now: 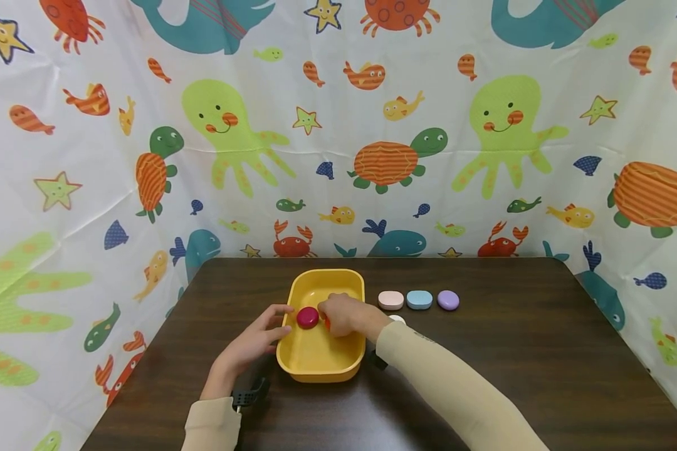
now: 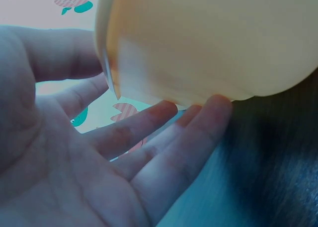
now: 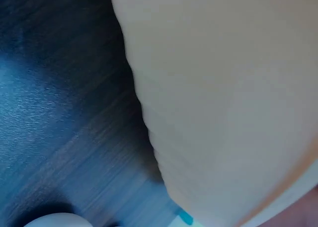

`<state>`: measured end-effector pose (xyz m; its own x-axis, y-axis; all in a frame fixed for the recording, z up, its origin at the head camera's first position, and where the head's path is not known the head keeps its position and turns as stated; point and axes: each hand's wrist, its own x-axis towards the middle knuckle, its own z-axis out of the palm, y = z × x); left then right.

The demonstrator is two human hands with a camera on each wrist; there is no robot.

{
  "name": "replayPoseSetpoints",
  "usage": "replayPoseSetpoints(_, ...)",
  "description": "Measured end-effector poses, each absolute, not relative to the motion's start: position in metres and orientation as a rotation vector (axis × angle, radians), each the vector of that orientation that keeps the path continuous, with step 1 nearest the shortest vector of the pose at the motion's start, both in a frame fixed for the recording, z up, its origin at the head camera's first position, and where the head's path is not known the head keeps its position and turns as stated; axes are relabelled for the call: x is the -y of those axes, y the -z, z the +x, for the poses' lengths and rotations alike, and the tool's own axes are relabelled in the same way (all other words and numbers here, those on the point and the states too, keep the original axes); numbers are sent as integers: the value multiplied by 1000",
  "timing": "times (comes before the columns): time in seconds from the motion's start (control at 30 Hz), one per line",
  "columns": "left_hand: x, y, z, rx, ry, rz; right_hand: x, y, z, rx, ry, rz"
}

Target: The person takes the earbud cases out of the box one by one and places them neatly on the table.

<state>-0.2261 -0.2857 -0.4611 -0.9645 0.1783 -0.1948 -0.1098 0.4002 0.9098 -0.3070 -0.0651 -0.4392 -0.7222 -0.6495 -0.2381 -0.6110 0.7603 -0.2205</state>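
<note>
A yellow plastic tub (image 1: 316, 360) stands on the dark table. My left hand (image 1: 252, 343) grips its left wall, with thumb and forefinger over the rim and the other fingers along the outside, as the left wrist view shows. Inside the tub, my right hand (image 1: 343, 314) reaches down and pinches a small orange-red piece (image 1: 327, 324), mostly hidden by the fingers. Just left of it lies a smooth, round crimson piece (image 1: 307, 317). In the right wrist view the tub's wall (image 3: 223, 88) fills most of the picture, and the hand barely shows at the lower right corner.
Right of the tub, a pink piece (image 1: 391, 300), a light blue piece (image 1: 419, 299) and a purple oval piece (image 1: 448, 300) lie in a row. A white piece (image 1: 397, 319) is partly hidden by the right forearm. A sea-animal curtain (image 1: 338, 125) hangs behind the table.
</note>
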Motion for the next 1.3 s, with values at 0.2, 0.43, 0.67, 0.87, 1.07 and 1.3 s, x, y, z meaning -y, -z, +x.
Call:
replayPoseSetpoints(0.2, 287, 461, -226, -2390, -1596, 63, 65, 441, -303, -2674, 145, -998)
replayPoseSetpoints(0.43, 289, 462, -227, -2394, -1593, 69, 63, 441, -297, -2676, 166, -1024)
replayPoseSetpoints(0.67, 289, 461, -228, -2389, -1587, 74, 57, 436, -287, -2684, 233, -1028)
replayPoseSetpoints(0.87, 290, 460, -228, -2388, -1578, 80, 52, 430, -280, -2709, 264, -1100)
replayPoseSetpoints(1.07, 290, 461, -229, -2389, -1570, 78, 47, 427, -275, -2722, 310, -1143)
replayPoseSetpoints(1.3, 288, 463, -230, -2398, -1561, 79, 37, 421, -266, -2757, 352, -1138)
